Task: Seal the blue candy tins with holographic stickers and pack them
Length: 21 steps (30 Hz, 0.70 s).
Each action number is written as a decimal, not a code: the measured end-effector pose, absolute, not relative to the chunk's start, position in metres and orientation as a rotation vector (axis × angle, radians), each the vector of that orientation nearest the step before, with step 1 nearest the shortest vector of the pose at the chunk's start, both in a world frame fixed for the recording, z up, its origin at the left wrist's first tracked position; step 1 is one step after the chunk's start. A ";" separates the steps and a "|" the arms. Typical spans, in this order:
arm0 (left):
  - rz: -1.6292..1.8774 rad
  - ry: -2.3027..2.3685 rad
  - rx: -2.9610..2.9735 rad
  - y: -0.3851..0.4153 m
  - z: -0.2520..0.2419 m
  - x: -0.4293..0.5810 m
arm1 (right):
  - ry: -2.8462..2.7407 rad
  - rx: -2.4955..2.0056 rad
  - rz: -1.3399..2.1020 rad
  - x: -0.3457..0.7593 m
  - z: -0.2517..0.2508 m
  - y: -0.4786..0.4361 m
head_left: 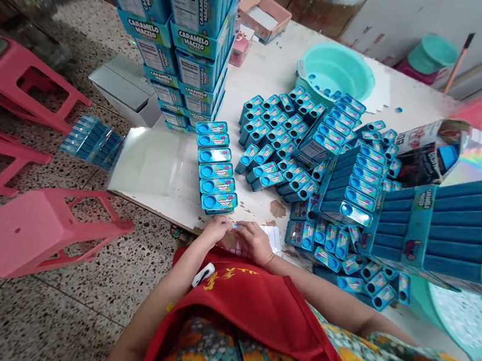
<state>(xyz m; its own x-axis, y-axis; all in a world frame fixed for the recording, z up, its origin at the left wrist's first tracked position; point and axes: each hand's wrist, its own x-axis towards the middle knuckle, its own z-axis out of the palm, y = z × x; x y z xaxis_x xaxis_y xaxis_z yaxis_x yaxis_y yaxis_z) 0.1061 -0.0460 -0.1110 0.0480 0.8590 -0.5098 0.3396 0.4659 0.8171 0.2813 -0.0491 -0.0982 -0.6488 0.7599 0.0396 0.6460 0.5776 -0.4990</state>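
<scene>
Left hand (220, 229) curled, fingers bunched; right hand (255, 242) bent, fingers narrow. Fingertips nearly meet at a small blue piece (235, 225), at the table (186, 209) edge; cannot tell which hand grips it. Pale sheet (273, 237) just beside right hand. Row of blue boxes (215, 171) just beyond both hands.

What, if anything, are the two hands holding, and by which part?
A small bluish piece shows between the left hand and right hand; whether it is gripped, and where, cannot be told.
</scene>
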 end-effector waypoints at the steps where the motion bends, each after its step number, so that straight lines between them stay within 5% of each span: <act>1: 0.551 1.527 1.086 -0.046 -0.110 0.106 | -2.505 -1.206 0.686 0.280 -0.098 -0.049; 21: 0.502 1.567 1.014 -0.042 -0.112 0.108 | -2.860 -1.250 0.482 0.276 -0.098 -0.047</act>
<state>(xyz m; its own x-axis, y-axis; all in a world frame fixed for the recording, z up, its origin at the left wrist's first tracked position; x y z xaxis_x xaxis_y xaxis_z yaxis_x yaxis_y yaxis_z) 0.1080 -0.0418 -0.1117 0.0187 0.8190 -0.5734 0.3331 0.5357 0.7759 0.2755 -0.0471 -0.0985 -0.6863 0.7145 -0.1357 0.7196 0.6400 -0.2696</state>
